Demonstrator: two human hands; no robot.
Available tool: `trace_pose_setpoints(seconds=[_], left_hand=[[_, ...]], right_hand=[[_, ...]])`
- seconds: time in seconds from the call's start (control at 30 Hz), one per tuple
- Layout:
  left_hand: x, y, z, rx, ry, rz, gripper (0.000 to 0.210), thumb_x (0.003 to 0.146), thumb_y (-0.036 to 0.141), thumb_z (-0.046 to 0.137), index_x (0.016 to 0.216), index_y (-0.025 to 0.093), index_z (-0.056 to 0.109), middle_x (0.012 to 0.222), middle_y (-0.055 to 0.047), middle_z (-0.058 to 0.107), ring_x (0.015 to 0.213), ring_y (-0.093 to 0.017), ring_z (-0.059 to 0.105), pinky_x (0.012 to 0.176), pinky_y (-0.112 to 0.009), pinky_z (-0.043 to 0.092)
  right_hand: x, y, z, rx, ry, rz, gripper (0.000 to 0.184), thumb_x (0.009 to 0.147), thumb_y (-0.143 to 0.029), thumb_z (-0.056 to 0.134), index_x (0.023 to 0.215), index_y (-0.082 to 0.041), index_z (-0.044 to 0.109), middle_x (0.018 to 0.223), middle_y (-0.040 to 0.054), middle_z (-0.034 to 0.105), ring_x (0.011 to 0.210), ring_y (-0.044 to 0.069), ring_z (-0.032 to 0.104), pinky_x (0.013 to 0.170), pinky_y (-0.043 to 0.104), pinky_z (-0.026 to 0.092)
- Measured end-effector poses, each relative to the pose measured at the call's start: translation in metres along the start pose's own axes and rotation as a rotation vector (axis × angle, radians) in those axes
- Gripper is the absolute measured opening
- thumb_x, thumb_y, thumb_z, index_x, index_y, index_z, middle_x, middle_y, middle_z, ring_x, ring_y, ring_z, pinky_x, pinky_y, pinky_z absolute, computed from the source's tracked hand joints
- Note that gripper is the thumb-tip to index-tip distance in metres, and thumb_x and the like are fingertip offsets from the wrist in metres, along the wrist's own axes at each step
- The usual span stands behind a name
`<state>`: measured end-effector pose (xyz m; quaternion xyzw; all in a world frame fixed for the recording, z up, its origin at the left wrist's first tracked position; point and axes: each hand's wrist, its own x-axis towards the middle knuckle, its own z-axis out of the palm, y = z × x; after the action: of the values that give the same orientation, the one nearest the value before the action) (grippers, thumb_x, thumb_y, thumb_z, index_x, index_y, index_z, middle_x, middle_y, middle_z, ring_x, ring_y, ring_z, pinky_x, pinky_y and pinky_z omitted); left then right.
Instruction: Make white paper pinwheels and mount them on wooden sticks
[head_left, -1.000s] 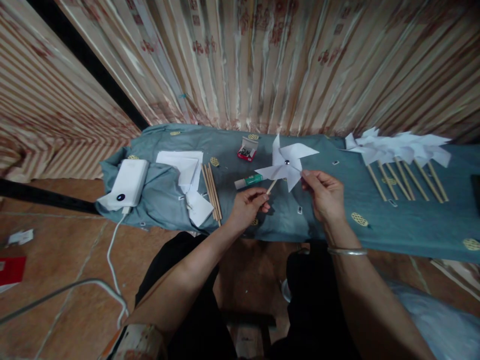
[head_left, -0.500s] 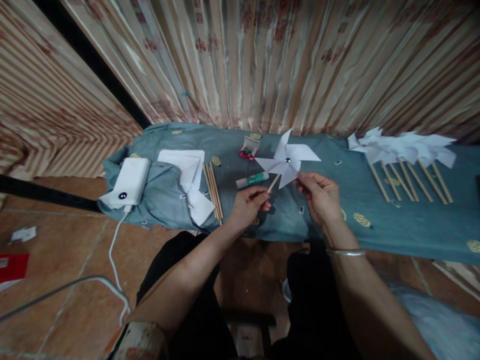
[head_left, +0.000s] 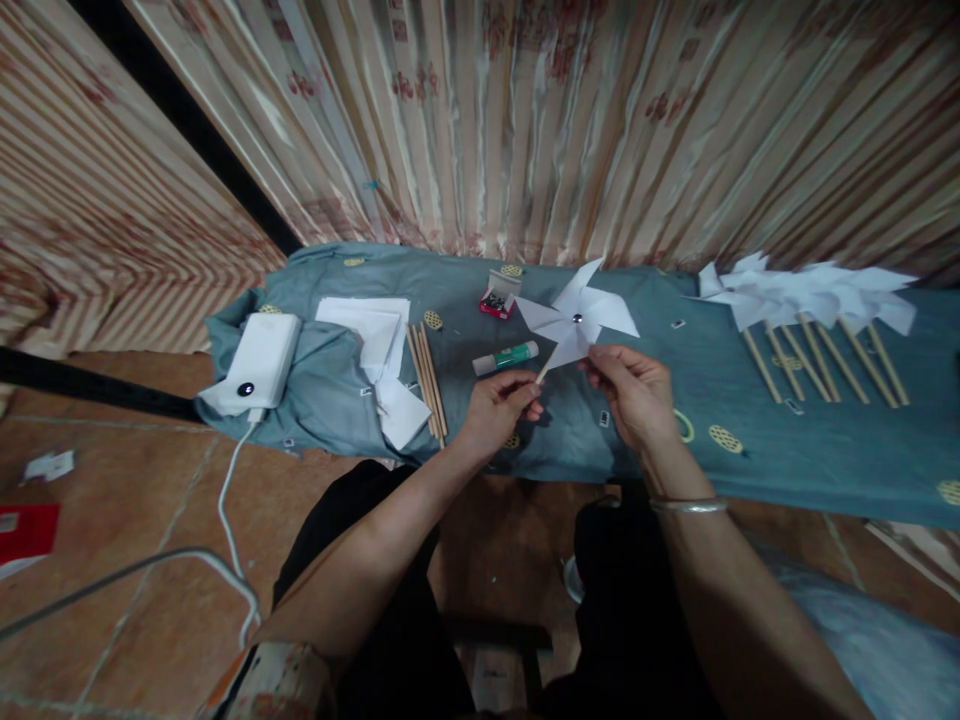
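Observation:
A white paper pinwheel [head_left: 576, 318] with a shiny pin at its centre is held up above the cloth. My left hand [head_left: 504, 408] is closed around its wooden stick [head_left: 545, 372]. The fingers of my right hand [head_left: 634, 392] are pinched at the lower right blade's edge; whether they grip it or only touch it is hard to tell. Just behind my left hand lies a green and white glue stick [head_left: 506, 358]. An open red box of pins [head_left: 498, 300] stands farther back.
Several finished pinwheels [head_left: 810, 295] lie in a row at the right. Left of my hands are loose wooden sticks [head_left: 426, 380] and white paper pieces [head_left: 386, 340]. A white power bank [head_left: 264, 360] with a cable sits at the left end of the cloth-covered table [head_left: 825, 450].
The pinwheel's blades have turned clockwise a little. My right hand has shifted slightly left along with the blade, while my left hand keeps its hold on the stick.

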<state>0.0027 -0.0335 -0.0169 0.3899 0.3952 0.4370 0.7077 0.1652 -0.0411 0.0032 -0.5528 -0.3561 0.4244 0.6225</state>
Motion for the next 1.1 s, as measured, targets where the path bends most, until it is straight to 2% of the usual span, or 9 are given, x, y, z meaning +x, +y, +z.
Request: trace_pose_setpoints(seconds=[0.43,0.73,0.9,1.1], left_hand=[[0.0017,-0.0016,0.0007,-0.013,0.015,-0.021,0.013,0.071,0.020,0.073,0.080,0.012,0.067,0.054,0.003,0.061,0.049,-0.008,0.056,0.050,-0.020,0.046],[0.0002,-0.0021,-0.0004,-0.038,0.001,-0.007,0.016,0.071,0.021,0.074,0.081,0.012,0.065,0.055,0.003,0.062,0.048,-0.007,0.056,0.050,-0.020,0.046],[0.0004,-0.0010,0.0000,-0.036,0.003,-0.008,0.018,0.069,0.023,0.075,0.081,0.012,0.066,0.056,0.003,0.062,0.049,-0.008,0.057,0.050,-0.020,0.047],[0.0029,0.0049,-0.0023,-0.037,0.034,0.008,0.011,0.070,0.016,0.072,0.079,0.012,0.067,0.055,0.003,0.063,0.048,-0.007,0.056,0.049,-0.019,0.046]], right_hand=[[-0.0037,0.0013,0.0047,-0.038,-0.028,-0.004,0.025,0.062,-0.044,0.081,0.059,-0.021,0.071,0.060,-0.0003,0.067,0.052,0.010,0.048,0.050,0.024,0.038],[-0.0047,0.0037,0.0075,0.013,-0.050,0.025,0.024,0.062,-0.042,0.082,0.059,-0.020,0.071,0.060,-0.0001,0.068,0.052,0.008,0.048,0.051,0.023,0.036],[-0.0046,0.0047,0.0066,0.027,-0.062,0.016,0.026,0.061,-0.044,0.084,0.061,-0.020,0.072,0.060,-0.0001,0.068,0.052,0.008,0.047,0.051,0.022,0.036],[-0.0038,0.0051,0.0038,-0.001,-0.066,0.020,0.031,0.062,-0.050,0.083,0.062,-0.020,0.073,0.061,0.0007,0.069,0.052,0.008,0.048,0.050,0.023,0.037]])
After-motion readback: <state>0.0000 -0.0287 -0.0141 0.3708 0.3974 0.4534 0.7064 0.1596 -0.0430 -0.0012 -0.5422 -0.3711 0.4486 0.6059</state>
